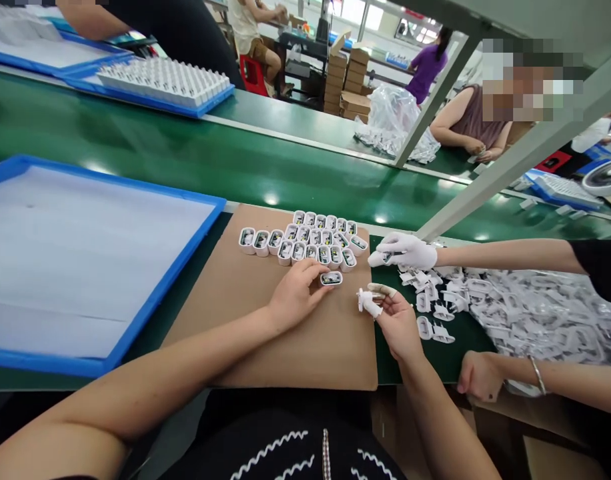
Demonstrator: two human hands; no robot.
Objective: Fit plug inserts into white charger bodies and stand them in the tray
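Gaping white casing (pixel 331 285), circuitry (pixel 330 278) inside

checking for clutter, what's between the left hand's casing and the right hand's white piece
Bare brown cardboard shows between the casing and white piece in the head view.

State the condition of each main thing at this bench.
Left hand: gripping a white housing
That white housing: open, insides exposed
Right hand: holding a small white piece
Grouped housings: open, insides exposed
Cardboard sheet: flat, partly covered
Near blue tray: lying flat
Far blue tray: loaded with white parts
Clear plastic bag: crumpled
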